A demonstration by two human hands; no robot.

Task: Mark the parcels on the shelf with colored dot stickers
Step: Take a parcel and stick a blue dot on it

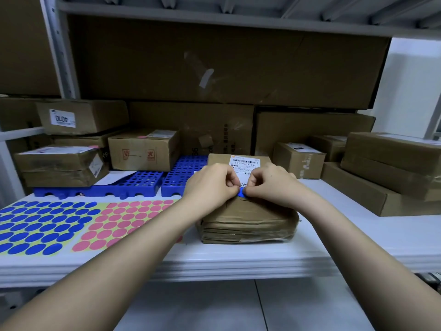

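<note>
Atop brown taped parcel (248, 211), both hands (241, 185) pinch round blue dot sticker (241, 193), edge curled.

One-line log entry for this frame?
step: applying sticker | left hand + right hand: pinch blue dot sticker | over: brown parcel | sheets: untouched

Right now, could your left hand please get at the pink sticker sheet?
Probably yes: the pink sticker sheet lies flat beside the left hand, nothing between them, but its grip must first release the blue dot sticker.
</note>
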